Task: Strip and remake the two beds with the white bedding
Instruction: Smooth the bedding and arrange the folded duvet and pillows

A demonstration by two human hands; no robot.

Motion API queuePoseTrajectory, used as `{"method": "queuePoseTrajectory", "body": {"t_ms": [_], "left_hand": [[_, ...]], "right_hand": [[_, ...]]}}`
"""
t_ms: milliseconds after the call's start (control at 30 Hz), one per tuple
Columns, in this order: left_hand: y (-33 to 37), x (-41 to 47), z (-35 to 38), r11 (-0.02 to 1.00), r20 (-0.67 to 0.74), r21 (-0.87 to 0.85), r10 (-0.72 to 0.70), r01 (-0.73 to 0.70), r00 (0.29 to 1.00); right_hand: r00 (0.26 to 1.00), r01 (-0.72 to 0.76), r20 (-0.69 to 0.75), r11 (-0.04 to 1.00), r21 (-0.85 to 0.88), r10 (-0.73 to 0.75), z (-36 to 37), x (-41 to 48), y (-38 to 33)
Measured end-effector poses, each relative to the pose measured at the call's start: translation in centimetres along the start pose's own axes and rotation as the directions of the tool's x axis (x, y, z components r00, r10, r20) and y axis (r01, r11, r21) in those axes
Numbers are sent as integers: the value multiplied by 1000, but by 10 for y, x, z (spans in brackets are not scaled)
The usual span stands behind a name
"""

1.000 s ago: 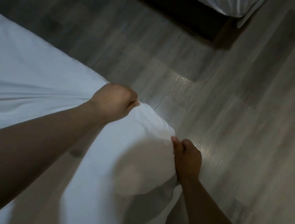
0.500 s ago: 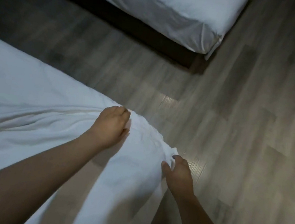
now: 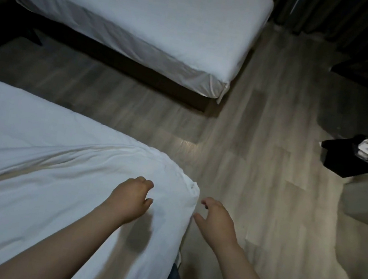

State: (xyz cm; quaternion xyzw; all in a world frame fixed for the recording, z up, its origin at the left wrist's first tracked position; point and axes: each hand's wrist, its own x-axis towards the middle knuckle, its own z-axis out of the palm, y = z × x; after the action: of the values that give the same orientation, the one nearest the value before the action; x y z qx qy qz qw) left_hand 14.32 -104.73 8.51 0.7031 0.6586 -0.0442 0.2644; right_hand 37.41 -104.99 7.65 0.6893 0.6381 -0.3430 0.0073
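A white sheet covers the near bed and is wrinkled toward its corner. My left hand hovers just above the sheet near that corner, fingers loosely curled, holding nothing. My right hand hangs beside the corner over the floor, thumb and fingers spread, apart from the cloth. The far bed across the aisle wears a smooth white fitted sheet on a dark base.
Grey wood-look floor runs between the beds and to the right. A black box with a white paper on it and a pale stool stand at the right. Dark curtains hang at the top right.
Both hands have let go of the sheet corner and lifted slightly off it. The corner now lies flat on the bed. The view has tilted up, showing more of the far bed.
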Motion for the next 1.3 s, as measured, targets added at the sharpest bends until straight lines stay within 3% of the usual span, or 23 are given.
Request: {"method": "queuePoseTrajectory", "body": {"t_ms": [200,433,700,1033,1300], "left_hand": [[25,-40,-25,997,5,63,48,-48,999],[64,-55,-40,993,-10,62,101,-100,995],[147,-20,-43,992,-18,82,100,-98,995],[307,48,-30,992,-19,22,126,-126,992],[335,90,-46,996,-44,21,93,-92,995]], "right_hand": [[999,33,-28,995,-92,-36,-32,-59,-3],[994,27,-106,999,-47,-32,-67,-87,17],[986,57,-151,997,-60,-66,-138,-70,76],[982,94,-153,989,-110,-110,-254,-38,195],[974,153,-150,980,-125,-171,-290,10,211]]}}
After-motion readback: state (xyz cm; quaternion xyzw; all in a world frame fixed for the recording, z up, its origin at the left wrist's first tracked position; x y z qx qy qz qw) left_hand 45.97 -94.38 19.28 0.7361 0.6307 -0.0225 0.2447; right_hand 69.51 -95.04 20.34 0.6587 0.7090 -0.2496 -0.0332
